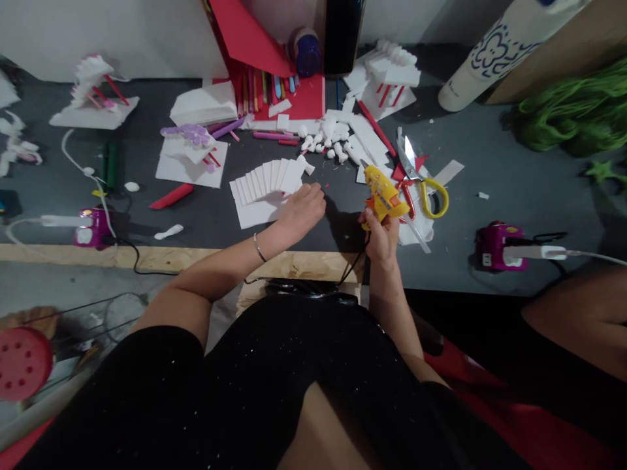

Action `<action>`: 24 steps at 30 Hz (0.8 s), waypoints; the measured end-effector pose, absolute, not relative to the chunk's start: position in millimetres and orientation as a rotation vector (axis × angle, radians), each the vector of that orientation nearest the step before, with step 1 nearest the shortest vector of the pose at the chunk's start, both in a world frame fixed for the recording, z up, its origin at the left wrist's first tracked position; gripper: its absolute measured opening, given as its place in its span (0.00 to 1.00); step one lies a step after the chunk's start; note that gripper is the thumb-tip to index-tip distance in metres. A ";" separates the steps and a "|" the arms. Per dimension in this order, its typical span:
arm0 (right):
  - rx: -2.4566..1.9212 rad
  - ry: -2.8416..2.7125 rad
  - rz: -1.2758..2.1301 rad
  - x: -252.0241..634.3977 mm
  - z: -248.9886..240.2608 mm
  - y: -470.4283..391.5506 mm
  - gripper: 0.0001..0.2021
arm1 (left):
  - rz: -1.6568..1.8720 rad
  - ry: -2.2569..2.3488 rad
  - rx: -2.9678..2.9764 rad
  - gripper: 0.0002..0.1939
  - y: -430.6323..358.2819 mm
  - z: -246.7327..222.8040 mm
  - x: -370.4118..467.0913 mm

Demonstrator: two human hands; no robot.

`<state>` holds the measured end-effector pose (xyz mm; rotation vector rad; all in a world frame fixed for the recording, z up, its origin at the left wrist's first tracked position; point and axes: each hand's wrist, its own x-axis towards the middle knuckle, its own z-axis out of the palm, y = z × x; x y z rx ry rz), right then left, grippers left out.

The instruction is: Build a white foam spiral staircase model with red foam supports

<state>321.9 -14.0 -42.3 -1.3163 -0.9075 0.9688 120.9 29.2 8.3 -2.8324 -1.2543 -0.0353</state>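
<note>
My right hand point(383, 236) is wrapped round the handle of a yellow hot glue gun point(385, 192), its nozzle pointing up and away from me with a clear glue stick out of its back. My left hand point(304, 203) has its fingers curled together at the right end of a white foam-board model point(264, 183). The model is a fan of overlapping white strips on a flat white base. Whatever those fingertips hold, if anything, is hidden. A small white lump point(306, 164) sits just beyond them at the fan's end.
Yellow-handled scissors point(431, 196) lie right of the glue gun. Small white pieces point(326, 137) are heaped behind. Finished-looking small models point(193, 147) stand at left and back. Purple power adapters point(502, 247) sit on both sides. A white bottle point(470, 78) and green yarn point(573, 111) are back right.
</note>
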 end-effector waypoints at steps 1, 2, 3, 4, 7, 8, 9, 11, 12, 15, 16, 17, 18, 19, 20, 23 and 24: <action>-1.314 -0.873 0.969 321.1 -41.3 -13.8 0.24 | -0.068 -1.252 -2.835 0.19 29.2 9.2 120.5; -1.317 -0.838 0.970 320.4 -40.4 -13.9 0.24 | -0.103 -1.257 -2.840 0.18 28.9 10.5 120.3; -1.326 -0.810 0.972 320.0 -39.7 -14.0 0.24 | -0.136 -1.262 -2.849 0.18 28.4 12.2 120.5; -1.341 -0.787 0.972 319.8 -39.0 -14.3 0.24 | -0.163 -1.263 -2.863 0.18 27.5 14.2 121.1; -1.409 -0.748 0.981 321.2 -37.3 -15.2 0.24 | -0.230 -1.278 -2.933 0.17 21.3 20.8 123.7; -1.444 -0.755 0.980 322.0 -36.7 -15.3 0.24 | -0.272 -1.321 -2.967 0.15 17.9 22.8 124.0; -1.484 -0.781 0.980 322.8 -36.0 -15.2 0.23 | -0.342 -1.406 -2.998 0.13 14.1 24.4 123.5; -1.572 -0.884 0.976 323.7 -35.1 -14.3 0.22 | -0.574 -1.658 -3.039 0.07 6.2 26.0 120.2; -1.608 -0.940 0.966 323.5 -35.1 -13.4 0.21 | -0.731 -1.799 -3.043 0.05 2.8 25.9 117.5; -1.645 -1.054 0.937 320.8 -37.3 -9.2 0.19 | -1.220 -2.115 -2.999 0.02 -2.3 22.6 107.2; -1.636 -1.077 0.932 319.6 -38.6 -7.5 0.19 | -1.352 -2.170 -2.981 0.02 -2.2 21.1 104.0; -1.626 -1.103 0.931 318.5 -39.9 -5.8 0.18 | -1.468 -2.205 -2.956 0.03 -1.4 19.8 101.1; -1.620 -1.138 0.932 317.7 -41.1 -4.2 0.17 | -1.572 -2.220 -2.929 0.03 -0.3 18.9 98.7; -1.621 -1.182 0.930 317.3 -42.1 -2.7 0.16 | -1.667 -2.216 -2.901 0.05 0.9 18.7 96.8; -1.626 -1.233 0.923 317.3 -42.7 -1.2 0.16 | -1.756 -2.201 -2.870 0.06 1.9 19.2 95.4; -1.654 -1.386 0.884 319.6 -42.7 3.4 0.16 | -1.928 -2.111 -2.801 0.07 1.6 23.9 93.3; -1.656 -1.427 0.870 320.8 -42.3 5.2 0.17 | -1.933 -2.051 -2.791 0.07 0.1 25.9 92.9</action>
